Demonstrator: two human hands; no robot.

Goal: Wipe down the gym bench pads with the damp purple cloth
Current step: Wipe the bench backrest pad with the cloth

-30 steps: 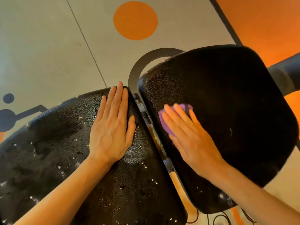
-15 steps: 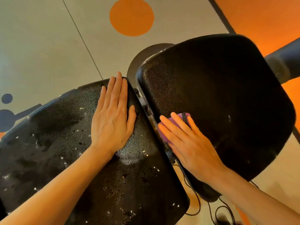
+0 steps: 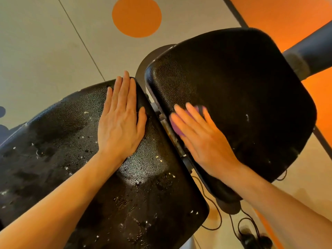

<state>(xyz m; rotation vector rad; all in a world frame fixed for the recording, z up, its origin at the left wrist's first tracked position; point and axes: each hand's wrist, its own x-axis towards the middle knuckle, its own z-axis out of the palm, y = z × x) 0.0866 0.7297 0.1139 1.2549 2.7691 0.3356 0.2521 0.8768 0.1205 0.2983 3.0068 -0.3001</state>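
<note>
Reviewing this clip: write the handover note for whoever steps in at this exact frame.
Left hand: flat, fingers straight, bracing the left pad.
Right hand: fingers straight, pressing the purple cloth on the right pad near its inner edge; blurred.
Done: right pad looks mostly free of specks.
Left: left pad shows white specks and wet patches; wipe it.

Beneath you lies a pale grey floor (image 3: 45, 51), crossed by a thin dark seam line (image 3: 80, 40) running from far left toward the near centre. An orange circle (image 3: 136, 15) is printed on the far floor. At far right an orange zone (image 3: 280, 13) begins, bordered by a dark stripe (image 3: 233, 11). Dark blue markings (image 3: 2, 121) sit at the left edge. Black cables (image 3: 239, 225) trail over the near right floor. Warm light glows at right.
</note>
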